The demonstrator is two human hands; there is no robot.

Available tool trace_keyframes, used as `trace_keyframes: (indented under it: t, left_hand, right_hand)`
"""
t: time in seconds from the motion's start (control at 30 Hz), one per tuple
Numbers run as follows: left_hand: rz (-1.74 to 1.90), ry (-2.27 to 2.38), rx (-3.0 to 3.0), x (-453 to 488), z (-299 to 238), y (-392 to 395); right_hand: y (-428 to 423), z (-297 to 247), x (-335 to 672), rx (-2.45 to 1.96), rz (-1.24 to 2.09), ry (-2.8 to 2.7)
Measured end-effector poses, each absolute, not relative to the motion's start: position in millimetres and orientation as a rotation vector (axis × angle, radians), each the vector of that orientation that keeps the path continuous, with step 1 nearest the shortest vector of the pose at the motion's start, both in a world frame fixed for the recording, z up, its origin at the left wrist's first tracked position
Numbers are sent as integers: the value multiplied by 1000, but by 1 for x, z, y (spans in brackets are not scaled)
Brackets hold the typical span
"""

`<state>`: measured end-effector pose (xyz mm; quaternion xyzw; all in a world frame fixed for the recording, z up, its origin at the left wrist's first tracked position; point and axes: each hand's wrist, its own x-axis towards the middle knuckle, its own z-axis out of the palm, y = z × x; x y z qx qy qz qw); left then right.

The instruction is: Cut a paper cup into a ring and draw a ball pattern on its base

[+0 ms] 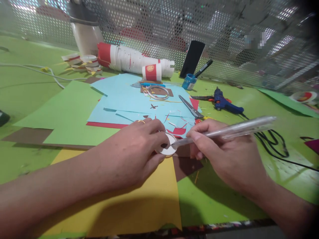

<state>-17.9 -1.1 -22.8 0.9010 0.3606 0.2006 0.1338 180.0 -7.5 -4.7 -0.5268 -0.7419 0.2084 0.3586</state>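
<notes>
My left hand (143, 141) has its thumb and fingers closed around the edge of a small white round piece (166, 151) that looks like the base of a cut paper cup. A dark spot shows on its face, by my fingertips. In my right hand (219, 146) is a slim silvery pen (236, 127), held in a writing grip with its tip against the white piece. Beneath the hands lie yellow paper (139, 202) and brown paper (185, 167). Grey scissors (190, 106) rest just beyond my right hand, beside red and white paper scraps (178, 126).
Light blue sheets (119, 99) and green sheets (69, 113) cover the middle and left. Behind are stacked paper cups (134, 58), one upright red-and-white cup (152, 72), a tape roll (158, 93), a blue jar (189, 82) and a phone (192, 59). A blue glue gun (224, 101) trails its cable rightward.
</notes>
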Motion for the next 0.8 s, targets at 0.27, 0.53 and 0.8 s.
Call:
trace_keyframes:
  t: [0.27,0.53,0.8]
  left_hand:
    - [525,1047,2608,-17,-23,0]
    - [543,1077,2571,-18,-24,-3]
    - [519,1161,2513,-17,-25,-5]
  right_hand:
    - [-11,1,180,-1339,487,-1893]
    - [-8,-4,186,-1328,556,-1851]
    - [-4,-7,189,-1321,651,-1882]
